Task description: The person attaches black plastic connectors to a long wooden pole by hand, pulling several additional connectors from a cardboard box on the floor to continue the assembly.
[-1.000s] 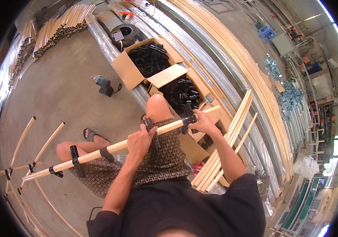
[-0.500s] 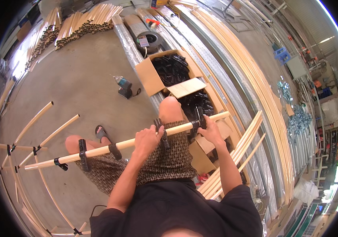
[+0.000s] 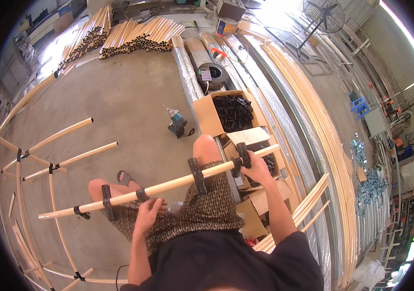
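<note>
A long cream-coloured pipe (image 3: 168,184) lies across my lap, slanting up to the right, with several black pipe joint clamps along it. My right hand (image 3: 257,169) is closed round a black pipe clamp (image 3: 242,156) near the pipe's right end. Just under the pipe is my left hand (image 3: 148,214), fingers loosely stretched and apart, close to another black clamp (image 3: 141,195). Between the hands a larger clamp (image 3: 197,175) stands across the pipe. Towards the left end sit an upright clamp (image 3: 107,201) and a small one (image 3: 81,212).
A cordless drill (image 3: 177,123) stands on the floor ahead. Open cardboard boxes (image 3: 209,114) of black clamps are at my right, beside long wrapped profiles and loose pipes (image 3: 296,206). A jointed pipe frame (image 3: 52,194) stands at left; pipe stacks (image 3: 141,39) lie far ahead.
My left hand has left the middle clamp and moved left and down, below the pipe. My right hand remains at the right-end clamp. The view has tilted up.
</note>
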Action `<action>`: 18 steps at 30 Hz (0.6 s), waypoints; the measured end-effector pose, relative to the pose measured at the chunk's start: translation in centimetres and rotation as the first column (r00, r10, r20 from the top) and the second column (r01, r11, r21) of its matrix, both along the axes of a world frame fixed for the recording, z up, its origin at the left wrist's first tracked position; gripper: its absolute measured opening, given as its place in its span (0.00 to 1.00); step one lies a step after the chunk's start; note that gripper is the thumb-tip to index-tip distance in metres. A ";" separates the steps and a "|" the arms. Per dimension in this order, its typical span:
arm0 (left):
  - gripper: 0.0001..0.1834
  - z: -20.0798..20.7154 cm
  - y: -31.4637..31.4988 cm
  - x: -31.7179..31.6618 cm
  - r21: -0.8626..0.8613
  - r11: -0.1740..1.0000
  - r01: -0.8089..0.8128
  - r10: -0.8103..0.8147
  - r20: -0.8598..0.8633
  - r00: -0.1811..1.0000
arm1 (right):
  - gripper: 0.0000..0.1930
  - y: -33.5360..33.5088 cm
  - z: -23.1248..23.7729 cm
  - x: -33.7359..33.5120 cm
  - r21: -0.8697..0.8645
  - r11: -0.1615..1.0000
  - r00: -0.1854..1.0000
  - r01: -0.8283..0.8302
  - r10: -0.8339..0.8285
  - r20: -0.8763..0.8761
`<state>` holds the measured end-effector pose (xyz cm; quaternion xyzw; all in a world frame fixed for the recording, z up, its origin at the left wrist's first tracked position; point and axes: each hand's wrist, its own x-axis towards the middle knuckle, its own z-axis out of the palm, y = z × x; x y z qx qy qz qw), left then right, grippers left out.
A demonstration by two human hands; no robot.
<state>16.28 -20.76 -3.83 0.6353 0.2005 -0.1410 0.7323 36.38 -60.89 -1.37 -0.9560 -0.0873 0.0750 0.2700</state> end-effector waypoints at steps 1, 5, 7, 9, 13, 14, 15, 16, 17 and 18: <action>0.21 -0.5 -0.4 -0.8 -0.095 0.991 -0.098 0.095 -0.032 0.995 | 0.33 -0.2 0.6 -0.4 -0.009 1.000 1.000 -0.021 0.021 0.008; 0.30 -2.2 -1.8 -1.4 -0.445 0.867 -0.225 0.249 -0.005 0.969 | 0.35 -0.1 2.0 -2.8 -0.059 0.998 0.998 -0.015 0.011 -0.066; 0.30 -2.4 -2.5 -1.6 -0.523 0.812 -0.260 0.289 -0.027 0.957 | 0.36 -0.1 0.6 -3.8 -0.052 0.999 0.992 0.010 -0.016 -0.125; 0.30 -2.6 -2.5 -1.4 -0.529 0.785 -0.323 0.332 -0.082 0.940 | 0.37 0.5 -0.6 -4.0 -0.015 0.999 0.983 0.031 -0.033 -0.180; 0.28 -3.0 0.3 -0.5 -0.517 0.777 -0.358 0.355 -0.109 0.929 | 0.41 3.9 -0.3 -1.9 0.079 0.997 0.992 -0.014 0.024 -0.125; 0.26 -2.9 1.1 0.1 -0.539 0.759 -0.367 0.383 -0.088 0.920 | 0.41 4.7 -0.4 -1.0 0.123 0.992 0.992 -0.024 0.039 -0.122; 0.25 -3.1 2.0 0.2 -0.540 0.750 -0.382 0.401 -0.088 0.912 | 0.41 5.5 -0.6 -0.3 0.167 0.985 0.992 -0.033 0.054 -0.118; 0.24 -3.5 3.1 0.0 -0.544 0.738 -0.399 0.428 -0.079 0.900 | 0.43 6.9 0.2 0.8 0.172 0.982 0.979 -0.080 0.110 -0.173; 0.23 -4.2 4.2 -0.1 -0.553 0.725 -0.411 0.450 -0.073 0.890 | 0.44 7.9 0.7 1.5 0.240 0.964 0.976 -0.116 0.155 -0.151; 0.24 -5.0 5.6 -0.2 -0.565 0.693 -0.448 0.480 -0.102 0.872 | 0.42 8.9 1.0 2.4 0.343 0.932 0.966 -0.117 0.187 -0.180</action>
